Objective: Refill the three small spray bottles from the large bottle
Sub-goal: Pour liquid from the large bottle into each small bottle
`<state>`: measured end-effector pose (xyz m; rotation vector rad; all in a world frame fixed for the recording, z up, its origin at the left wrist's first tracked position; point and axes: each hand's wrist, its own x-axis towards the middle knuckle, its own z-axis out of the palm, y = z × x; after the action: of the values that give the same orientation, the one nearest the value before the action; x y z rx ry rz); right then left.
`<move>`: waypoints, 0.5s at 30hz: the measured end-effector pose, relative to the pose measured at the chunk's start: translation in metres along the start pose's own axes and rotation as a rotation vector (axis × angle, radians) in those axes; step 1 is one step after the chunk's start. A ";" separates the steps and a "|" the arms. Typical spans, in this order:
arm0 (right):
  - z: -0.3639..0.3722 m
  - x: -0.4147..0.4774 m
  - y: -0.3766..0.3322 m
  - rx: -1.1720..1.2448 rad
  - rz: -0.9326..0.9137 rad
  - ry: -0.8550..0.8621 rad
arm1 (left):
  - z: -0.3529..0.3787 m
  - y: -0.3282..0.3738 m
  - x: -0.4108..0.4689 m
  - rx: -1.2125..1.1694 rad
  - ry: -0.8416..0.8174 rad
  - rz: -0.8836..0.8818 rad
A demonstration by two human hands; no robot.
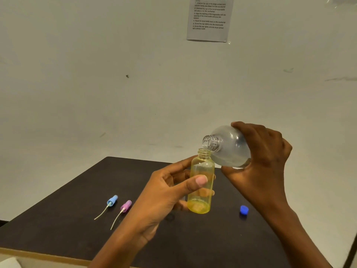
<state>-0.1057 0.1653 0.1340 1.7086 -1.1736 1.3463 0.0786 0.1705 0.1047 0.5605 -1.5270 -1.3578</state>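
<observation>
While the left hand [164, 192] grips the yellow bottle [201, 171] and the right hand [264, 157] tips the large bottle [228, 147], this refill looks barely begun.

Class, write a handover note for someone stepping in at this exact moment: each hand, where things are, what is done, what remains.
Left hand grips the open yellow spray bottle over the table.
Right hand holds the uncapped large bottle tilted, mouth at the yellow bottle's neck.
Blue spray head, pink spray head and blue cap lie on the table.
Done: caps off. Left: fill yellow, refit heads; other two bottles not in view.
</observation>
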 end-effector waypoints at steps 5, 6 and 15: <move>0.001 0.002 0.002 -0.030 -0.018 -0.022 | -0.002 -0.001 0.001 -0.006 -0.004 0.001; 0.002 0.002 0.002 -0.030 -0.019 -0.022 | -0.002 -0.001 0.000 -0.004 -0.004 0.000; 0.002 0.004 0.003 -0.038 -0.041 -0.035 | -0.006 -0.004 0.003 0.037 0.028 0.001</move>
<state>-0.1077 0.1610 0.1372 1.7266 -1.1700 1.2657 0.0821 0.1641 0.1011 0.5992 -1.5326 -1.3183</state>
